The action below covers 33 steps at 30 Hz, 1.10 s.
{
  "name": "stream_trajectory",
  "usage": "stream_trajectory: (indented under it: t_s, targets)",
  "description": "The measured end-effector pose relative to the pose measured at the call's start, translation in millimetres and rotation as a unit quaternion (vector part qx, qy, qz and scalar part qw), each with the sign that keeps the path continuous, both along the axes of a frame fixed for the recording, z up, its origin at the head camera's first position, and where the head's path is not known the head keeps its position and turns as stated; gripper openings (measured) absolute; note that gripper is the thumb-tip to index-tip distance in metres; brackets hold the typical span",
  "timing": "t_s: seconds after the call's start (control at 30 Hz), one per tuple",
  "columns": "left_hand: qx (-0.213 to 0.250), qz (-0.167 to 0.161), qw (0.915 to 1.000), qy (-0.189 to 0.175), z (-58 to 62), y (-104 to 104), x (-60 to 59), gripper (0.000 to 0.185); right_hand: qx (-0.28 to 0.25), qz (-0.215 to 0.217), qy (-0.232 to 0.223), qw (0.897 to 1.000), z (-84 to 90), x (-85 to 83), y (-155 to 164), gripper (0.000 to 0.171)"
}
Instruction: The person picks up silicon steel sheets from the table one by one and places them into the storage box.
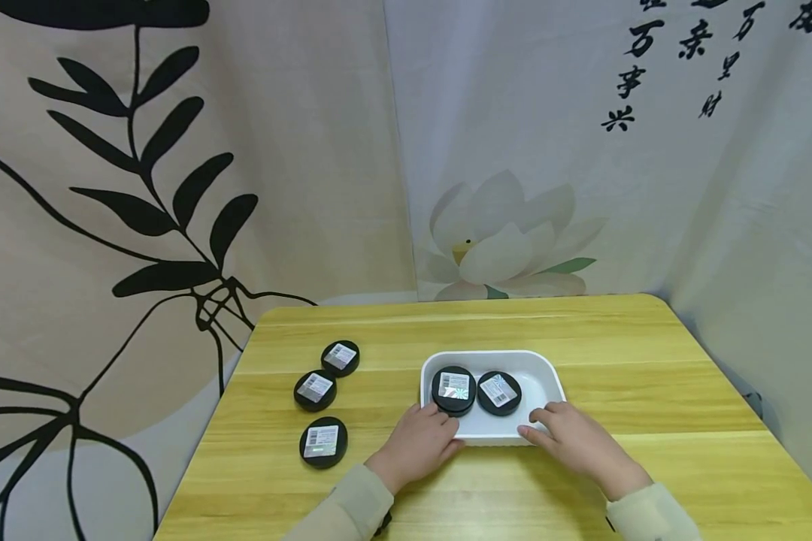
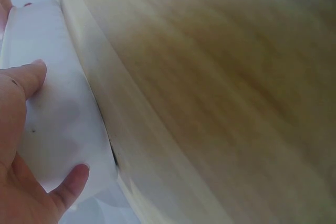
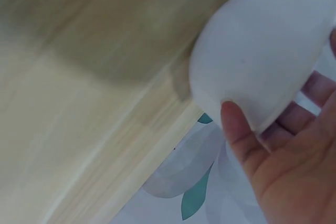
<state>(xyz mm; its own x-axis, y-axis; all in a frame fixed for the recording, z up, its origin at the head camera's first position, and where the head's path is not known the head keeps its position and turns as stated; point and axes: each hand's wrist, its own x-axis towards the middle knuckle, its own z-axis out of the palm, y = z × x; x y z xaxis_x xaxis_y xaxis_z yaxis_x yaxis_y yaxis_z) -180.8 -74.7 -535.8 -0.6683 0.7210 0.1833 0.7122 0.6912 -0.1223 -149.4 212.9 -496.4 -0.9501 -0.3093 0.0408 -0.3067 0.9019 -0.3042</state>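
Yellow wooden tabletop (image 1: 616, 361), printed curtains (image 1: 176, 188) behind. White tray (image 1: 544, 376) near front centre, long axis left-right. Left hand (image 1: 416, 443) and right hand (image 1: 575, 439) gripping near rim. Two black tins (image 1: 455, 391) inside; three tins (image 1: 315, 391) left.

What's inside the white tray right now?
The tray holds two black round tins, labels up, side by side in its left part. The left hand and right hand grip its near rim and hide the near floor.
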Motion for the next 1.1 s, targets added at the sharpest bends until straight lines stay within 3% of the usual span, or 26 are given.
stream_trajectory:
  t_s: [0.13,0.33,0.47,0.83,1.1]
  targets:
    - [-0.003,0.003,1.0,-0.004,2.0,-0.2,0.4,0.032,0.007,0.008,0.01,1.0,-3.5,1.7,3.5,0.047]
    - [-0.002,0.006,0.9999,-0.014,3.5,-0.5,-0.4,0.031,0.026,0.07,0.084,0.994,-12.0,1.4,8.8,0.02]
    - [-0.002,0.006,0.9999,-0.014,3.3,-0.3,-0.6,0.031,0.033,0.097,0.118,0.988,-19.7,1.0,11.0,0.014]
    - [0.003,-0.003,1.0,0.002,-1.4,-0.5,0.9,0.032,0.03,0.075,0.162,0.983,-33.6,6.0,10.2,0.023]
    - [0.002,0.004,1.0,-0.006,0.6,1.0,0.7,0.031,0.027,0.063,0.201,0.977,-42.4,5.7,10.1,0.024]
